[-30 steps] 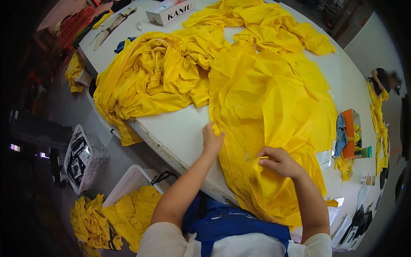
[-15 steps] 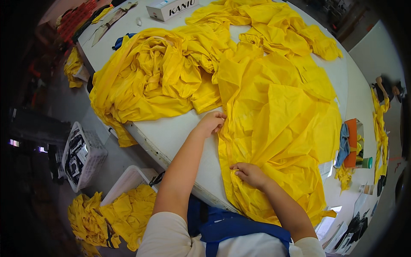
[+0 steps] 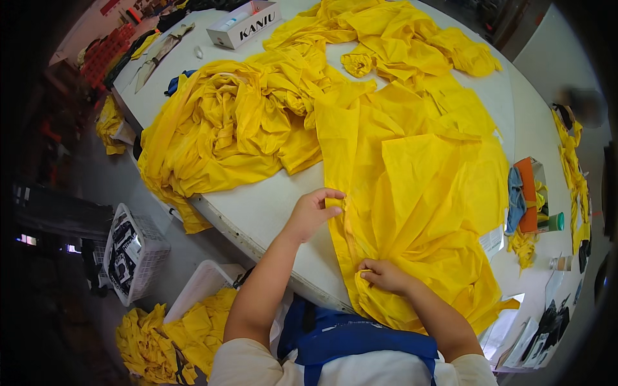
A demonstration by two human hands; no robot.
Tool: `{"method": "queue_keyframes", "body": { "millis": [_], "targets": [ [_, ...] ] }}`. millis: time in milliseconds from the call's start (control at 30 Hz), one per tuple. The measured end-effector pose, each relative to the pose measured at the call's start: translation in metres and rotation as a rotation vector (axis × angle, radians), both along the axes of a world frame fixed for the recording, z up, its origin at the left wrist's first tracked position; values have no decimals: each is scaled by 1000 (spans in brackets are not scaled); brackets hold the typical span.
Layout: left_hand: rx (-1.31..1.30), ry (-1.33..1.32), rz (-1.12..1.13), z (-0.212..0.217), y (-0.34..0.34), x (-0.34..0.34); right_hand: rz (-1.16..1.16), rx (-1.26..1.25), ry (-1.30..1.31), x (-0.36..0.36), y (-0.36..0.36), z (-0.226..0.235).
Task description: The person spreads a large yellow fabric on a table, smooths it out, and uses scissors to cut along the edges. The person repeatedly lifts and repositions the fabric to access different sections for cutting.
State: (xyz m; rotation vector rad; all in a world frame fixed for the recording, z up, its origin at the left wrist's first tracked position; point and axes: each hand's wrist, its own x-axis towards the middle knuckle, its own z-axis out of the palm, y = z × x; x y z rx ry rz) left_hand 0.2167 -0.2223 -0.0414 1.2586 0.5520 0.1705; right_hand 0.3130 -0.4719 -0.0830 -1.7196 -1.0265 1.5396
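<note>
A large yellow garment (image 3: 431,193) of thin, creased fabric lies spread over the white table (image 3: 257,206) in front of me. Its left edge runs down past both hands. My left hand (image 3: 313,212) pinches that edge between thumb and fingers, about midway along. Lower down, closer to my body, my right hand (image 3: 385,276) is closed on a gathered bit of the same edge. The tips of its fingers are partly hidden in the folds. A heaped pile of yellow garments (image 3: 225,128) sits at the left, against the garment I hold.
More yellow fabric (image 3: 399,38) lies at the far side. A white box (image 3: 243,24) stands at the back. On the right are an orange box (image 3: 528,193) and a green-lidded tub (image 3: 555,222). White baskets (image 3: 136,257) and yellow garments (image 3: 151,341) are on the floor at left.
My left hand has moved down along the garment's edge and now pinches it more plainly. My right hand has shifted slightly right and down, still gripping the edge. The whole view has tilted a little.
</note>
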Motion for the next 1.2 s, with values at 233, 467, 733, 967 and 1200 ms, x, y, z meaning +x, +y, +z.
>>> {"method": "queue_keyframes", "body": {
  "millis": [233,467,733,967,1200],
  "targets": [
    [225,-65,76,10,-37,-8,97,-61,-77,-5,-25,24],
    [442,94,181,16,-52,-27,144,-19,-136,-16,-47,28],
    [1199,-11,436,54,-56,-41,255,-51,-286,-22,-59,33],
    [1226,-348,30,79,-69,-29,-26,171,141,10,-64,99],
    [1267,-517,95,102,-114,-26,-322,679,-532,-28,-21,159]
  ]
}}
